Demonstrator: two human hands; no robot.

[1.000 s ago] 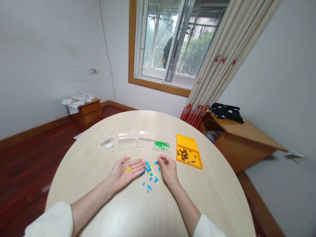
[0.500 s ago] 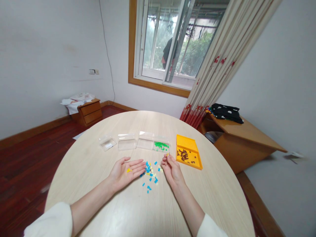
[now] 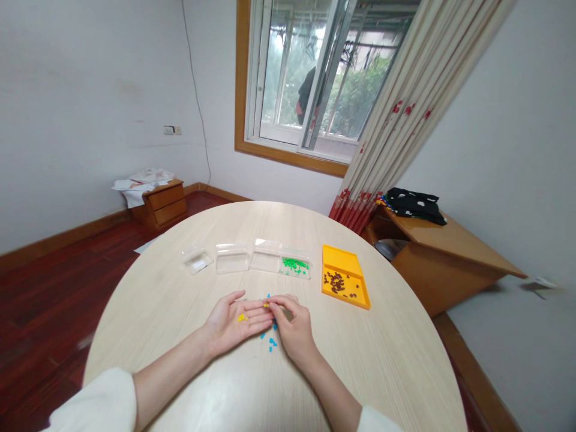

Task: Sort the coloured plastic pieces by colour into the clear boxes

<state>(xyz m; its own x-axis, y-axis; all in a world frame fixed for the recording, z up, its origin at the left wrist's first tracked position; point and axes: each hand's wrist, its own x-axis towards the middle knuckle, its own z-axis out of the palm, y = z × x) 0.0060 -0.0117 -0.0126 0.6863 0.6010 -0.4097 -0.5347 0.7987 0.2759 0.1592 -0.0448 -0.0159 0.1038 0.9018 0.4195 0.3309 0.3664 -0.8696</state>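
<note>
My left hand [image 3: 236, 321] lies palm up with its fingers stretched out, and a few small yellow pieces [image 3: 242, 317] rest on the palm. Beside its fingertips, my right hand [image 3: 292, 327] is closed in a pinch, with a yellow piece [image 3: 266, 305] at its fingertips. Small blue pieces [image 3: 272, 341] lie on the table below the hands; much of the loose pile is hidden behind my right hand. Green pieces [image 3: 296, 264] fill part of a clear box. Dark brown pieces [image 3: 335, 282] lie in an open yellow box [image 3: 345, 299].
Several clear plastic boxes [image 3: 232, 261] with open lids stand in a row across the round table [image 3: 180, 384]. A wooden desk [image 3: 454, 264] with folded black cloth is at the right, and a small drawer cabinet [image 3: 166, 207] at the back left.
My right hand has moved left from beside the green pieces to my left fingertips, covering much of the pile. My left hand has shifted slightly right and down.
</note>
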